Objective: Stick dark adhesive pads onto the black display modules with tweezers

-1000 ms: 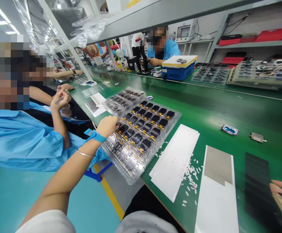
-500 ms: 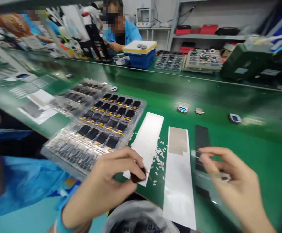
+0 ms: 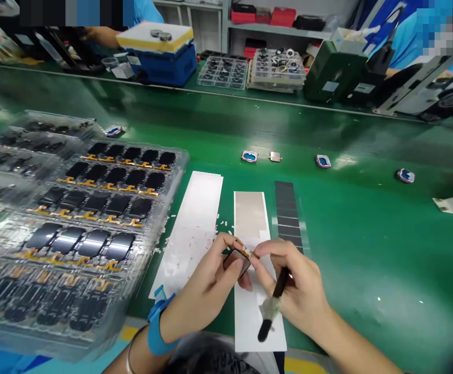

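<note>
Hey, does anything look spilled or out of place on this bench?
Yes: small pale scraps lie on and beside the left white sheet, some straight on the green bench. They look odd because they're strewn loosely, unlike the neat rows of dark parts in the tray.

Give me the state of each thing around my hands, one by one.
Left hand: pinching a screen part
Right hand: fingertips at that part, dark tool held
Screen tray: holding rows of screens
White sheet: flat, flecked
Tan-topped strip: flat, partly hidden
Black strip: flat, divided crosswise
</note>
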`<state>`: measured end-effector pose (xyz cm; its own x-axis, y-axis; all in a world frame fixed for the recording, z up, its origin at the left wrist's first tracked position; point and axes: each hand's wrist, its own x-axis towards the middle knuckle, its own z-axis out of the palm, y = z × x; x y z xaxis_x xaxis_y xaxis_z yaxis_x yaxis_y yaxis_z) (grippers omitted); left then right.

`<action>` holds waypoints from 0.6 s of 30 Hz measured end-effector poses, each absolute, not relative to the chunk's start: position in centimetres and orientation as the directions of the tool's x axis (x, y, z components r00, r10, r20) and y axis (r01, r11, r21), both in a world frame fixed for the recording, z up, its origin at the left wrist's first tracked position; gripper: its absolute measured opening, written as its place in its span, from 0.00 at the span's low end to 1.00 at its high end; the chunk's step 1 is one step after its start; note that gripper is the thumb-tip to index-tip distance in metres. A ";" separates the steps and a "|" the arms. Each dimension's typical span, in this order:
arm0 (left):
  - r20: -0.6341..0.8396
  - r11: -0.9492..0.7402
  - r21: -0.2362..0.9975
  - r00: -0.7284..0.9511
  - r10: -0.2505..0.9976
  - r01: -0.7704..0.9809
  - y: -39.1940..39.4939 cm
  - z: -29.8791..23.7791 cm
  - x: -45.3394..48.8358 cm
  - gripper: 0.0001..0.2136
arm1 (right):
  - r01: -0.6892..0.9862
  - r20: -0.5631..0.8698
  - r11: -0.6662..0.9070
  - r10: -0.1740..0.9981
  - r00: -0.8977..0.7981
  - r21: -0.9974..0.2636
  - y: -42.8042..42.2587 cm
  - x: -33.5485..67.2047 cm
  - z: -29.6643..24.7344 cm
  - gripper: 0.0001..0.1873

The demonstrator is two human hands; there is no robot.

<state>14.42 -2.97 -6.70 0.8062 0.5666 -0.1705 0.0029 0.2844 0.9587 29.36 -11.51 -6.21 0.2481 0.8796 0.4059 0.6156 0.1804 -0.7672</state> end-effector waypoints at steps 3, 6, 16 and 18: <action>-0.185 0.263 0.964 0.791 0.583 0.032 -3.2 -6.7 14.3 0.05 | 0.685 0.483 0.225 0.850 0.209 -0.693 -11.2 29.3 -5.9 0.11; -0.195 0.241 0.969 0.760 0.620 0.052 -3.3 -6.8 14.2 0.05 | 0.769 0.569 0.263 0.807 0.155 -0.582 -11.1 29.4 -6.1 0.11; -0.131 0.048 0.990 0.728 0.673 0.133 -3.2 -7.6 13.9 0.04 | 0.912 0.599 0.233 0.801 0.018 -0.339 -11.7 29.6 -7.6 0.16; -0.109 -0.030 0.984 0.721 0.685 0.178 -3.1 -7.5 14.0 0.04 | 0.919 0.582 0.235 0.813 -0.007 -0.317 -11.6 29.4 -7.7 0.15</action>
